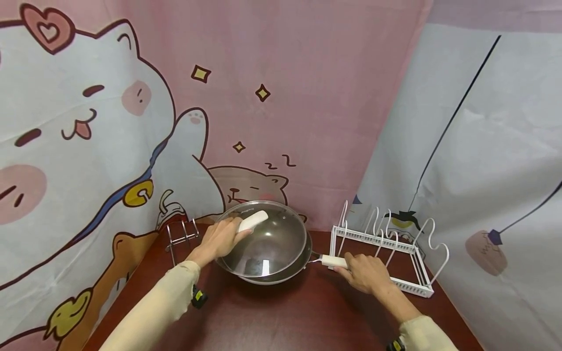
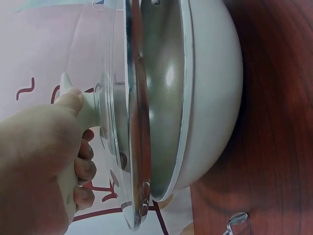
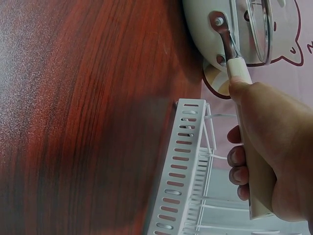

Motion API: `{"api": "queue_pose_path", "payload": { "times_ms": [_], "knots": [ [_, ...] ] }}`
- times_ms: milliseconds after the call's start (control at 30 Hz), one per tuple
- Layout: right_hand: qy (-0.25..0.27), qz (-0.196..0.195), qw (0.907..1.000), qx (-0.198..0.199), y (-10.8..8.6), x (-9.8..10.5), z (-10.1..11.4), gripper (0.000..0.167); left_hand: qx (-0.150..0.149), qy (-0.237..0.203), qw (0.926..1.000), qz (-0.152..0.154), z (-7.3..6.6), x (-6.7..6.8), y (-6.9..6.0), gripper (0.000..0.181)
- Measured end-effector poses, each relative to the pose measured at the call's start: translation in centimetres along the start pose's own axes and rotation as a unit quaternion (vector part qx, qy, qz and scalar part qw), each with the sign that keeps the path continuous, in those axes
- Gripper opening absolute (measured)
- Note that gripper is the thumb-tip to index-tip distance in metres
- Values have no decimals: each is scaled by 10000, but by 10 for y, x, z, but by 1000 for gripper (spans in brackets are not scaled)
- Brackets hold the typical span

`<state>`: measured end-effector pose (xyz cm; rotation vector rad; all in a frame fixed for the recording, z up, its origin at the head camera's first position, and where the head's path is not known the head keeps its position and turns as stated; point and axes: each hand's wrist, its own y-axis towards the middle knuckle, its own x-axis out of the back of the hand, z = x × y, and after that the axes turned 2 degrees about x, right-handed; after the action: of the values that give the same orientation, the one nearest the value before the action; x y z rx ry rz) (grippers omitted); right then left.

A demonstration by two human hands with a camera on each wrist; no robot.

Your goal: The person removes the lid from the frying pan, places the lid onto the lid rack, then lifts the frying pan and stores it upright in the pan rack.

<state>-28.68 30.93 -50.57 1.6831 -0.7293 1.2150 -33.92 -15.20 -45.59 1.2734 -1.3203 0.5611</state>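
1. The left sleeve (image 1: pixel 151 304) is plain cream, loose and softly creased.
2. The right sleeve (image 1: pixel 427 334) is the same cream, stopping short of the wrist.
3. A black wrist device (image 1: pixel 197 302) with a yellow patch (image 1: pixel 199 295) shows beside the left sleeve.
4. Another black device (image 1: pixel 391 346), also marked yellow, shows partly beside the right sleeve.

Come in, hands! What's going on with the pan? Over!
Left hand gripping lid handle, right hand gripping pan handle. Lid tilted over pan, gap showing. White rack beside right hand; nothing seen between lid and pan.
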Motion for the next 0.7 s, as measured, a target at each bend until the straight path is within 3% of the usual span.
{"api": "queue_pose_path", "payload": {
  "times_ms": [700],
  "knots": [
    [-89,-64,9999,99,0,-2,-1,47,48,-299,9995,-102,1,5,-9,35]
  ]
}}
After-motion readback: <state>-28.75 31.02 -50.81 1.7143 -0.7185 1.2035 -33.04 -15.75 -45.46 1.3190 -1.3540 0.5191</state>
